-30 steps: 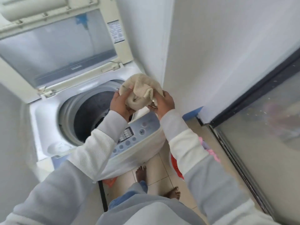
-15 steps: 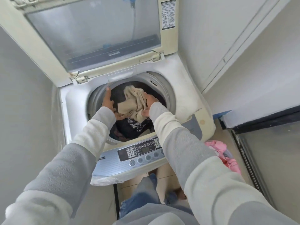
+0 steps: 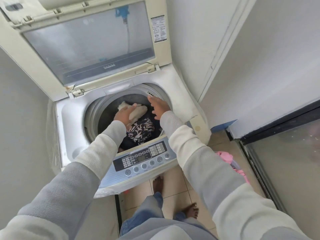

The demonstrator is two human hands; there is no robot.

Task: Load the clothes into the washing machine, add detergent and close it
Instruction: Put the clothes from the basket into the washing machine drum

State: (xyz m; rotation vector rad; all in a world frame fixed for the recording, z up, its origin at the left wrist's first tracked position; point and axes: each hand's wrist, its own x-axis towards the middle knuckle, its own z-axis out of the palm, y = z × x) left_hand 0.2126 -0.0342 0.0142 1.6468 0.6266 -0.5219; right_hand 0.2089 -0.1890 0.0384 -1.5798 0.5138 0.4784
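Standing open in a narrow nook: one top-loading washing machine [image 3: 72,118], its lid [image 3: 90,44] leaning upright at the back. A printed label [image 3: 158,28] is sitting on the lid's right frame, and a blue hose fitting [image 3: 123,13] is showing through the lid's window. Clear plastic film [image 3: 52,135] is clinging to the machine's left side.

Drum [image 3: 93,110]: holding laundry. A cream cloth [image 3: 138,110] is lying on top at the far side, resting over a dark leaf-patterned garment [image 3: 141,129] that is lying nearer the control panel [image 3: 143,160].

Left hand [image 3: 123,115]: reaching down into the drum, fingers straight, palm pressing flat on the cream cloth and gripping nothing.

Right hand [image 3: 159,106]: hovering over the drum's right side near the rim, fingers spread wide and relaxed, carrying nothing, apart from the cloth.

Obstructions: two grey-and-white sleeves are crossing the machine's front. The left sleeve [image 3: 97,149] is covering the drum's near-left rim and part of the laundry; the right sleeve [image 3: 187,135] is covering the machine's front-right corner.

Surroundings: pink clothes [image 3: 225,156] are lying low to the machine's right, partly hidden by the right sleeve, so what is holding them cannot be told. A dark-framed glass door [image 3: 285,170] is running along the right. Two bare feet [image 3: 158,184] are standing on pale floor tiles [image 3: 173,198] just in front of the machine
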